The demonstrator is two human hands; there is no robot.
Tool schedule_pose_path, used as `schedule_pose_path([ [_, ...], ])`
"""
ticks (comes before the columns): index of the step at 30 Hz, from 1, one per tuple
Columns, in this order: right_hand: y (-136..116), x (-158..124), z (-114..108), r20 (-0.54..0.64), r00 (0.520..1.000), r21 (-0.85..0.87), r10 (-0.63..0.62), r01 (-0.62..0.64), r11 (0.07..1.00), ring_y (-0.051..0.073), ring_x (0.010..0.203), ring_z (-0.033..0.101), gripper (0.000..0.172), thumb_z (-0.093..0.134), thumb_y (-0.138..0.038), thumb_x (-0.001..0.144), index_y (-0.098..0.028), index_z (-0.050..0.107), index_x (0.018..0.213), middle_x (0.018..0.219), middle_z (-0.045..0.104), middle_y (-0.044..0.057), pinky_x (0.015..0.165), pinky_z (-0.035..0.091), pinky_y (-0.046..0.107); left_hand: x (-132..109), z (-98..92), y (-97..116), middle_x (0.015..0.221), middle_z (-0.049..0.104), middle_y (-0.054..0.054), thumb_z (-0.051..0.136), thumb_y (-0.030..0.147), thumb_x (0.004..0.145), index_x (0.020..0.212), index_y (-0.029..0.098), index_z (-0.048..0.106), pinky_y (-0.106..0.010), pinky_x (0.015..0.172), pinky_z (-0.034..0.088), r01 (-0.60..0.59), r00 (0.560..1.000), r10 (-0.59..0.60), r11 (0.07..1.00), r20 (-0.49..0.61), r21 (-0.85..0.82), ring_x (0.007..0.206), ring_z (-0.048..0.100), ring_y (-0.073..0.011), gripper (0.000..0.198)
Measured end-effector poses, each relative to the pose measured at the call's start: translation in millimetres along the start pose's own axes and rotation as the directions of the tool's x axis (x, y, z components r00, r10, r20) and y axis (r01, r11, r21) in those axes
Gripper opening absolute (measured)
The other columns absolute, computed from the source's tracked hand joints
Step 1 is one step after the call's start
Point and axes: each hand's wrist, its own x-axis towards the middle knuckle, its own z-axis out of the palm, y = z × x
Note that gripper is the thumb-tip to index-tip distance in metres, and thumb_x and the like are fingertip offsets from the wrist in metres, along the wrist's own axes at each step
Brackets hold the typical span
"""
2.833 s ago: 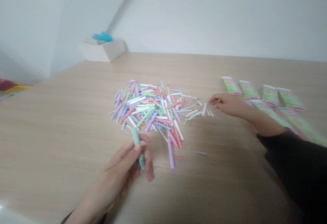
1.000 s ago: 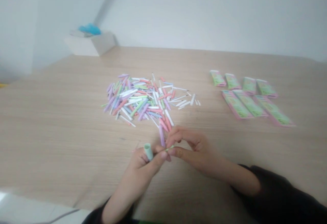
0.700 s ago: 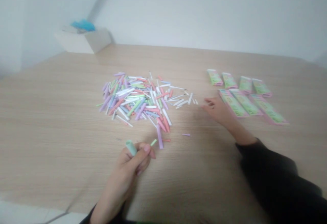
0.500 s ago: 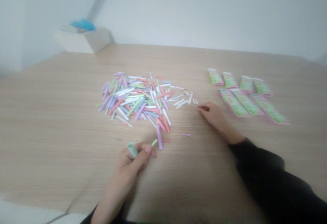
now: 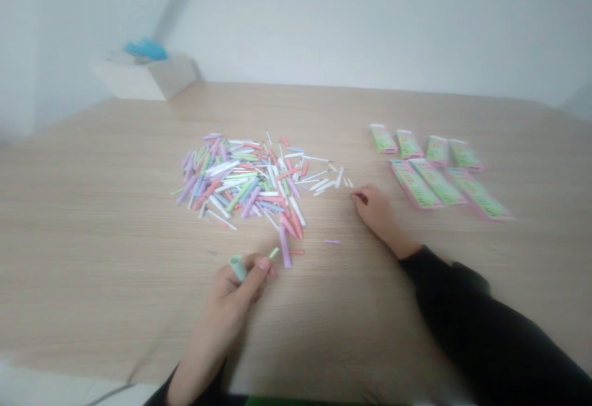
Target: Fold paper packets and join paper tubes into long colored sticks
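While the left hand (image 5: 240,282) clamps a mint-green plastic tube (image 5: 237,267) — open end up, seemingly for access — the right hand (image 5: 375,208), well apart, curls beside the pastel stick heap (image 5: 240,178); its grip unclear.

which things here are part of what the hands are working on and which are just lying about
In use: left hand gripping mint tube, thin green stick by its fingertips; right hand at the edge of the pastel parts pile.
Lying about: green-and-pink packets; white box with a blue thing at the far corner.
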Motion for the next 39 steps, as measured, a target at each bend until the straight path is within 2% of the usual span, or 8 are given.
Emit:
schedule_pose_path([
  [6,-2.8,-2.2,-0.7,-0.053,0.998,0.002,0.030,-0.030,1.000,0.023,0.080,0.068,0.019,0.058,-0.025,0.088,-0.017,0.074,0.093,0.091,0.074,0.011,0.080,0.056,0.039,0.0,-0.1,-0.5,0.049,0.036,0.006,0.070,0.066,0.083,0.069,0.016,0.066,-0.025,0.049,0.021,-0.038,0.999,0.038,0.998,-0.006,0.042,0.048,0.030,-0.0098,0.052],
  [11,-8.3,7.4,-16.8,-0.056,0.998,-0.011,0.040,-0.040,0.999,0.023,0.082,0.070,0.030,0.053,-0.025,0.091,-0.013,0.076,0.105,0.097,0.077,0.014,0.080,0.057,0.039,-1.2,-0.2,3.0,0.050,0.038,0.004,0.070,0.065,0.083,0.066,0.018,0.067,-0.026,0.051,0.025,-0.074,0.997,0.074,0.992,0.003,0.103,0.050,0.033,-0.0120,0.050],
  [16,-28.9,58.0,-28.1,0.138,0.984,-0.037,-0.111,0.117,0.992,0.022,0.090,0.070,0.032,0.052,-0.018,0.092,-0.017,0.082,0.106,0.104,0.077,0.012,0.086,0.054,0.036,-3.8,1.3,7.6,0.050,0.040,0.003,0.072,0.060,0.083,0.064,0.018,0.068,-0.027,0.053,0.028,-0.103,0.995,0.104,0.988,0.002,0.118,0.053,0.038,-0.0138,0.046],
  [21,-49.2,119.0,-6.1,0.358,0.912,-0.072,-0.202,0.243,0.967,0.024,0.090,0.069,0.031,0.060,-0.014,0.087,-0.014,0.083,0.108,0.103,0.078,0.015,0.087,0.053,0.034,-5.5,-0.2,7.0,0.053,0.038,0.004,0.064,0.058,0.089,0.063,0.018,0.065,-0.027,0.056,0.033,-0.114,0.993,0.115,0.978,0.007,0.173,0.053,0.037,-0.0130,0.047],
  [25,-53.2,144.3,11.0,0.464,0.856,-0.078,-0.228,0.296,0.952,0.024,0.086,0.069,0.030,0.063,-0.011,0.082,-0.013,0.085,0.103,0.098,0.080,0.014,0.083,0.052,0.032,-5.5,-0.7,7.4,0.057,0.044,0.002,0.059,0.055,0.090,0.065,0.018,0.065,-0.027,0.058,0.036,-0.123,0.992,0.126,0.965,0.002,0.230,0.056,0.042,-0.0141,0.045],
  [31,-49.7,152.2,21.1,0.531,0.814,-0.047,-0.236,0.306,0.951,0.022,0.081,0.071,0.025,0.063,-0.011,0.078,-0.016,0.086,0.087,0.088,0.081,0.010,0.077,0.052,0.030,-5.4,0.9,7.2,0.060,0.049,-0.001,0.053,0.054,0.090,0.064,0.018,0.062,-0.027,0.057,0.037,-0.114,0.993,0.111,0.945,0.027,0.308,0.060,0.049,-0.0161,0.046],
  [35,-51.6,154.2,22.1,0.519,0.822,-0.032,-0.234,0.292,0.956,0.021,0.080,0.070,0.022,0.063,-0.011,0.075,-0.017,0.084,0.079,0.083,0.080,0.008,0.075,0.051,0.030,-3.6,1.1,6.1,0.061,0.048,0.000,0.052,0.053,0.091,0.063,0.018,0.060,-0.027,0.058,0.038,-0.105,0.994,0.105,0.940,0.017,0.323,0.061,0.049,-0.0159,0.045],
  [39,-70.4,141.3,5.1,0.471,0.847,-0.004,-0.248,0.284,0.959,0.021,0.082,0.069,0.021,0.062,-0.013,0.081,-0.015,0.082,0.084,0.088,0.079,0.010,0.077,0.050,0.031,-2.6,1.5,6.9,0.058,0.041,0.003,0.054,0.052,0.091,0.062,0.019,0.053,-0.026,0.056,0.034,-0.109,0.994,0.111,0.957,0.011,0.268,0.057,0.042,-0.0134,0.044],
])
